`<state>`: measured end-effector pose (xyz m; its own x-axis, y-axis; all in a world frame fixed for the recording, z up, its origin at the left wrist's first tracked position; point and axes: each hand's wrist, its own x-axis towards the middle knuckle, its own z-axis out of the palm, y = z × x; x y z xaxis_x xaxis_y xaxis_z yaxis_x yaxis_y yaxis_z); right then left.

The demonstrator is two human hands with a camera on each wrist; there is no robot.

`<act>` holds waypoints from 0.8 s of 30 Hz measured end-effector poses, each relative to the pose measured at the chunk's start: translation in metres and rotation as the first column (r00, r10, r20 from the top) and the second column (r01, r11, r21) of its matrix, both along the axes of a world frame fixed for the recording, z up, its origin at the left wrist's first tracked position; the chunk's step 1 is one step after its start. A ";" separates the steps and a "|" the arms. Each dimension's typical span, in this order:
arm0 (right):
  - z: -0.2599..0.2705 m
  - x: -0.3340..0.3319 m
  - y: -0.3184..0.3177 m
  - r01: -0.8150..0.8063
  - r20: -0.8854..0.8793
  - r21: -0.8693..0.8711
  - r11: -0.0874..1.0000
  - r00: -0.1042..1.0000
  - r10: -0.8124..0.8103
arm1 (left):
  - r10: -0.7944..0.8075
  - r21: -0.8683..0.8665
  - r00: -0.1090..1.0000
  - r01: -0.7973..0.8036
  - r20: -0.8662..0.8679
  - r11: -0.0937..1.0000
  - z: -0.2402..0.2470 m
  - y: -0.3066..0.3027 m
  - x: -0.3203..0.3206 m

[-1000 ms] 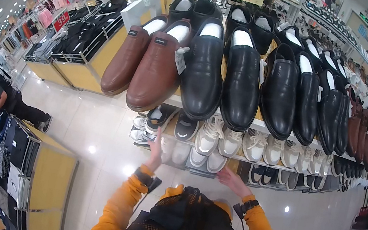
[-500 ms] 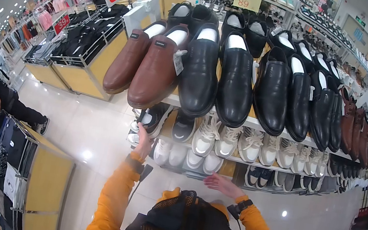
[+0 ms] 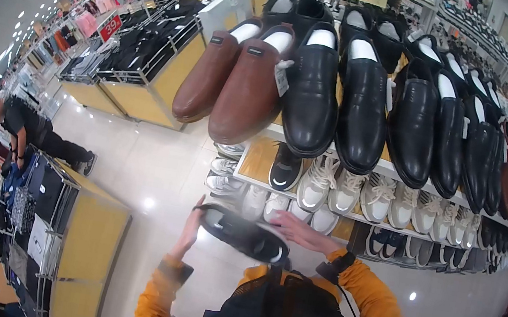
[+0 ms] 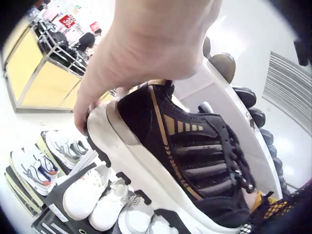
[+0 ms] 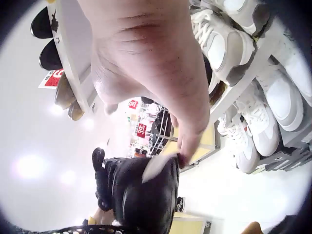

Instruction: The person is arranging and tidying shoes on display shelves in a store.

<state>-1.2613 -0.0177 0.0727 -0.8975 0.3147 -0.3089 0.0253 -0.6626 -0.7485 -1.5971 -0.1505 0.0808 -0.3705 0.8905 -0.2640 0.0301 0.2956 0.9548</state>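
Note:
A black sneaker [image 3: 241, 234] with a thick white sole hangs in front of the shelves. In the left wrist view, gold and grey stripes run along the side of this sneaker [image 4: 195, 161]. My left hand [image 3: 188, 231] grips it at the heel, fingers curled round the back of the sole. From the other side my right hand [image 3: 305, 233] reaches over towards the toe, its fingers extended. In the right wrist view the fingertips [image 5: 183, 157] are right at the toe's edge, beside a whitish patch.
Brown slip-on shoes [image 3: 248, 90] and black leather shoes [image 3: 312, 94] line the top shelf. Below stand a dark sneaker [image 3: 286, 167] and several beige lace-ups [image 3: 317, 182]. A yellow-sided clothing stand [image 3: 91, 245] is at the left, with a person [image 3: 36, 132] bending over it.
My left hand has taken the black sneaker off the left end of the second shelf and brought it towards my body. My right hand has moved in to the toe. The head view has shifted.

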 end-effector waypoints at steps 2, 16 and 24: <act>0.007 -0.009 -0.004 -0.188 0.168 -0.077 0.979 0.965 0.199 | -0.233 0.008 0.939 0.242 -0.253 0.970 -0.009 0.023 -0.007; 0.009 -0.081 0.013 0.355 0.175 0.009 0.935 0.920 -0.351 | -0.003 0.245 0.961 0.073 -0.275 0.967 0.053 0.146 0.056; -0.013 -0.132 0.080 0.383 -0.021 0.280 0.881 0.919 -0.393 | -0.072 -0.104 0.989 0.086 0.129 0.991 -0.043 0.094 0.061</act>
